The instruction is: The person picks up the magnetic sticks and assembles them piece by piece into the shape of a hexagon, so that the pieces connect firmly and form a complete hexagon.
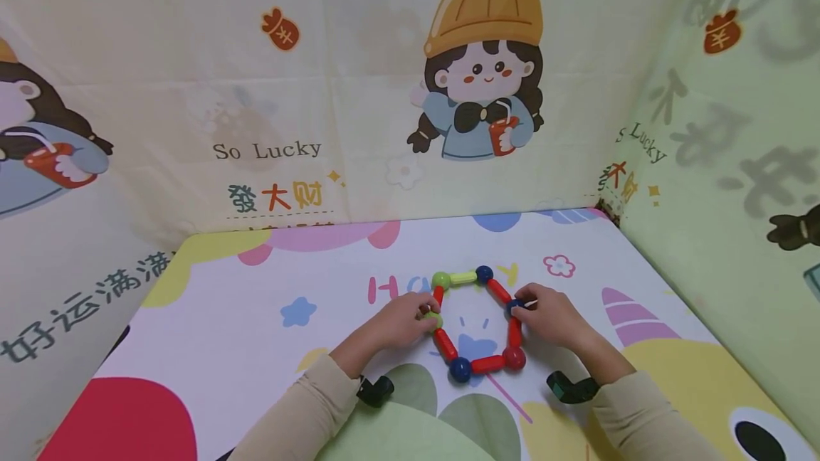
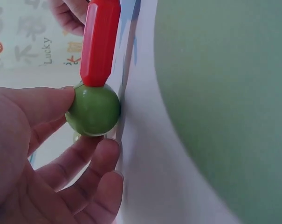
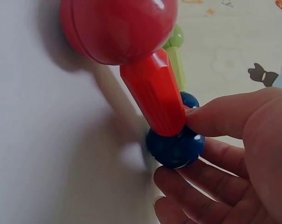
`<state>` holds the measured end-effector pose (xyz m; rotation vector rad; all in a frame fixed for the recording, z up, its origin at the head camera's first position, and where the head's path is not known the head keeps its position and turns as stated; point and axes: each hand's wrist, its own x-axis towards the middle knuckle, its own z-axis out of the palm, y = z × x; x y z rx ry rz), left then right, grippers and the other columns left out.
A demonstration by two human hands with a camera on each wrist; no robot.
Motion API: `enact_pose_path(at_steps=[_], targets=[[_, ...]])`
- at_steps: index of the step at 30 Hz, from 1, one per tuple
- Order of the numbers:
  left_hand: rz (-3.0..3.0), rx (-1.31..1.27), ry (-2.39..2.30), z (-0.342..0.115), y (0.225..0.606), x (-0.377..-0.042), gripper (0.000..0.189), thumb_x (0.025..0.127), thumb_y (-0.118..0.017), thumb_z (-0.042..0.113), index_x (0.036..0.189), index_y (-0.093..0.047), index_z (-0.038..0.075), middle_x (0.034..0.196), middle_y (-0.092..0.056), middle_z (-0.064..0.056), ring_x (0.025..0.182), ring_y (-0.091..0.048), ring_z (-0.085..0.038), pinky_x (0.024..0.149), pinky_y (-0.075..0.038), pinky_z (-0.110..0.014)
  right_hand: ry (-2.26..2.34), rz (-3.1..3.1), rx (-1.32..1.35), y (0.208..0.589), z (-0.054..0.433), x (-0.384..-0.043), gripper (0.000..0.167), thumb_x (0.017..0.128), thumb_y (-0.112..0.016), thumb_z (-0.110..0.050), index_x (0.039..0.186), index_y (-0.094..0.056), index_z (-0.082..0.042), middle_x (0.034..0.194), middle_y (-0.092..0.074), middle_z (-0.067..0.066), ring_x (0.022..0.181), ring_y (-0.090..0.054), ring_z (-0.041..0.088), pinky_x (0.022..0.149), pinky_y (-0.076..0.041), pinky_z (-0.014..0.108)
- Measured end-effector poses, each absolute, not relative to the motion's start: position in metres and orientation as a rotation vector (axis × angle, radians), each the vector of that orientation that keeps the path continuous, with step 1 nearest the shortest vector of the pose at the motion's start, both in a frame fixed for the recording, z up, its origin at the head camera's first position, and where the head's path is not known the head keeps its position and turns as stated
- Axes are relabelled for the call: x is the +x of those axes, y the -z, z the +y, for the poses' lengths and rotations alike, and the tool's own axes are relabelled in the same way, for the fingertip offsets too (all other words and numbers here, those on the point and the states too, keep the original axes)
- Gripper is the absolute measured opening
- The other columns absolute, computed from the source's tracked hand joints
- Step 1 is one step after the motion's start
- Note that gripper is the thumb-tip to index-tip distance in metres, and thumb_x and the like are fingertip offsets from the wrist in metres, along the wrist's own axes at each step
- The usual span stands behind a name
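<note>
Balls and short rods join into a six-sided ring lying on the table. My left hand (image 1: 405,319) pinches the green ball (image 2: 93,110) at the ring's left corner, thumb on one side and fingers on the other. A red rod (image 2: 100,44) is attached to that ball. On the opposite side, my right hand (image 1: 552,313) pinches a dark blue ball (image 3: 175,148) between thumb and fingers. From it a red rod (image 3: 154,95) leads to the large-looking red ball (image 3: 120,28). At the ring's far side, a light green rod (image 1: 463,278) links another green ball (image 1: 440,280) and another dark blue ball (image 1: 484,274).
A further dark blue ball (image 1: 460,370) forms the ring's near corner. The table (image 1: 237,319) has a white printed cover with coloured shapes. Printed cloth walls (image 1: 359,112) stand behind it and at both sides. Black wrist cameras (image 1: 376,390) sit below both hands.
</note>
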<state>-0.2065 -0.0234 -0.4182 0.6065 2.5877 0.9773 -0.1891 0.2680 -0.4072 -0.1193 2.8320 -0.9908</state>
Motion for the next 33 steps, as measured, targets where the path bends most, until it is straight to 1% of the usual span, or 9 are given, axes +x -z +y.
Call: enact_pose_path(at_steps=[4,9,17,26,33], targets=[[2.55,0.648,-1.021,-0.03,0.421,-0.208,0.013,0.096,-0.066,0.018,0.109,-0.066,0.019,0.103,-0.06,0.001,0.095,-0.057,-0.018,0.083,-0.052,-0.036,0.989,2.835,-0.108,0.406,0.269,-0.19,0.033,0.092,-0.069,-0.015,0.118,-0.062,0.004,0.106,-0.066,0.013,0.095,-0.062,0.027,0.079,-0.057,0.043],[2.495,0.657,-1.084,-0.037,0.425,-0.209,0.016,0.097,-0.066,0.018,0.113,-0.065,0.02,0.107,-0.062,0.002,0.099,-0.059,-0.018,0.086,-0.052,-0.037,0.978,2.837,-0.092,0.406,0.27,-0.19,0.03,0.092,-0.07,-0.015,0.115,-0.064,0.002,0.104,-0.067,0.011,0.094,-0.062,0.026,0.078,-0.057,0.042],[2.454,0.634,-1.174,-0.044,0.432,-0.21,0.014,0.1,-0.062,0.02,0.113,-0.064,0.02,0.109,-0.062,0.002,0.104,-0.058,-0.021,0.094,-0.049,-0.042,0.967,2.833,-0.096,0.406,0.27,-0.192,0.029,0.092,-0.071,-0.015,0.114,-0.065,0.002,0.104,-0.067,0.01,0.092,-0.061,0.024,0.079,-0.057,0.041],[2.46,0.614,-1.163,-0.048,0.432,-0.208,0.014,0.099,-0.062,0.021,0.114,-0.064,0.021,0.108,-0.062,0.003,0.104,-0.058,-0.02,0.093,-0.049,-0.042,0.954,2.837,-0.081,0.408,0.266,-0.191,0.026,0.091,-0.071,-0.014,0.112,-0.065,0.001,0.102,-0.067,0.009,0.09,-0.061,0.023,0.079,-0.057,0.041],[2.456,0.583,-1.174,-0.048,0.43,-0.21,0.015,0.099,-0.062,0.022,0.114,-0.065,0.023,0.108,-0.061,0.004,0.104,-0.057,-0.019,0.093,-0.049,-0.042,0.934,2.856,-0.096,0.403,0.266,-0.193,0.026,0.091,-0.071,-0.014,0.112,-0.066,0.002,0.102,-0.067,0.009,0.091,-0.061,0.024,0.078,-0.056,0.042]])
